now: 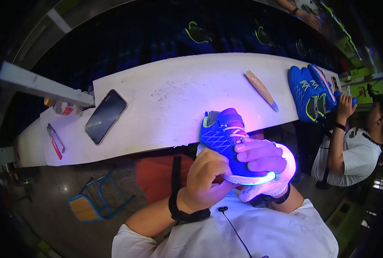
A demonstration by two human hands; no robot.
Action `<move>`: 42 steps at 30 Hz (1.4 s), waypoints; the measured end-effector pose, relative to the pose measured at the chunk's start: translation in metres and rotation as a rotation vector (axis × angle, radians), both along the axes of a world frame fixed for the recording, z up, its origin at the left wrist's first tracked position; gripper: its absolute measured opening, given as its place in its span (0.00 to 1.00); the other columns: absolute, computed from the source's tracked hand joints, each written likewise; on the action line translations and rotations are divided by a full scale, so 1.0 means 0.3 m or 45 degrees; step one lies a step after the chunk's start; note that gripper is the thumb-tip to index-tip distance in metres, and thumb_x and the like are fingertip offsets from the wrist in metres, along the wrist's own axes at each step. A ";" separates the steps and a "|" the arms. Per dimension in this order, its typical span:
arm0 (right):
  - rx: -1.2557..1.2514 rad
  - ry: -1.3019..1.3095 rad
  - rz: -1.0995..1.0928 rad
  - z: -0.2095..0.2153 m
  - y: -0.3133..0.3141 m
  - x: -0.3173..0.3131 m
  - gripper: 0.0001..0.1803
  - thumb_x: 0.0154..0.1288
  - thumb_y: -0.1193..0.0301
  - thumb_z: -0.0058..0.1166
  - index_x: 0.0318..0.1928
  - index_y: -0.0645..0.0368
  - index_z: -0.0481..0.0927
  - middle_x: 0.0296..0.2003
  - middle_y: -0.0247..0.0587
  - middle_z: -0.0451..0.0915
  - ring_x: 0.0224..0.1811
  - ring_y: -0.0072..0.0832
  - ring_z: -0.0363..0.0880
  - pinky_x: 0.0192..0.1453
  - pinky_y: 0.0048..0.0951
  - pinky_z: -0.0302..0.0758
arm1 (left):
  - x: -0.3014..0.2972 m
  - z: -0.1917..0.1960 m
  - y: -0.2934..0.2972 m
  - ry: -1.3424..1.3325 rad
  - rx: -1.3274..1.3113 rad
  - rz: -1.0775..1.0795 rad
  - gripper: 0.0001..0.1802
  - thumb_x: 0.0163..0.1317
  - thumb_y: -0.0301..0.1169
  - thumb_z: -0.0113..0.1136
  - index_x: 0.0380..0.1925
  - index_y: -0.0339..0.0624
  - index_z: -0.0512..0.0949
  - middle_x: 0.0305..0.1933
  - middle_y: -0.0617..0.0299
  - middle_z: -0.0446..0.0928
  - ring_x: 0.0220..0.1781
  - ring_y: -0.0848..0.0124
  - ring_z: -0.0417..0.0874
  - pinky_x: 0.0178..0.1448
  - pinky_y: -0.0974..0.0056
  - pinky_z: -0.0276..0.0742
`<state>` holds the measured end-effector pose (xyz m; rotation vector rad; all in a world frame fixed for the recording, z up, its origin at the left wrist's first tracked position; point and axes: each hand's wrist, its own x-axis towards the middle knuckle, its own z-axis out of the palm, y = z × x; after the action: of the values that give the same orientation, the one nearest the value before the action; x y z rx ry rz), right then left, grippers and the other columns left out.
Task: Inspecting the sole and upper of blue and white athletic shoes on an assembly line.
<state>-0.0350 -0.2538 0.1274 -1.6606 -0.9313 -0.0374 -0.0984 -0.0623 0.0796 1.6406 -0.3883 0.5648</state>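
Note:
A blue sports shoe (219,139) with pale laces, a strap and yellow-green collar trim is held over the table's near edge, its toe toward me. My right hand (266,160), in a pale glove with bare fingertips, grips it across the toe from the right. Bare and curled, my left hand (206,174) pinches the edge of the pale sole at the toe's left side; whether anything small is between its fingers is hidden. Bright violet-blue light falls on the toe, the sole and the glove; I cannot make out its source.
The white table (157,99) carries a phone (106,116), red-handled pliers (56,141), a wood-handled knife (261,91) and several blue shoes (303,92). A clear bottle (63,107) stands behind a post. A co-worker (350,146) is at the right. A blue-framed stool (99,198) stands at lower left.

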 end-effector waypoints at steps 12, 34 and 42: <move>0.640 0.423 -0.241 -0.212 -0.223 0.036 0.16 0.77 0.54 0.67 0.47 0.53 0.81 0.53 0.53 0.88 0.65 0.49 0.84 0.73 0.54 0.79 | 0.144 -0.016 -0.101 0.097 0.988 0.042 0.22 0.50 0.30 0.80 0.41 0.41 0.77 0.48 0.51 0.75 0.51 0.51 0.78 0.53 0.47 0.75; 0.061 0.709 -0.390 -0.276 -0.072 0.201 0.55 0.71 0.23 0.51 0.62 0.70 0.82 0.45 0.43 0.82 0.54 0.34 0.82 0.69 0.38 0.76 | 0.279 0.221 0.294 0.178 0.618 -0.103 0.43 0.43 0.35 0.90 0.64 0.46 0.84 0.68 0.54 0.83 0.69 0.52 0.83 0.73 0.52 0.78; -0.003 -0.148 -0.144 0.055 0.154 0.286 0.40 0.33 0.60 0.80 0.54 0.58 0.87 0.50 0.47 0.78 0.55 0.42 0.79 0.64 0.42 0.78 | 0.250 0.269 0.182 0.385 0.506 0.022 0.43 0.38 0.45 0.92 0.55 0.43 0.84 0.54 0.50 0.87 0.56 0.49 0.88 0.62 0.53 0.83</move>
<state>0.0507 -0.2075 0.1439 -1.7260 -0.9238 -0.2115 -0.0233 -0.0078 0.1602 2.0777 -0.2729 0.2515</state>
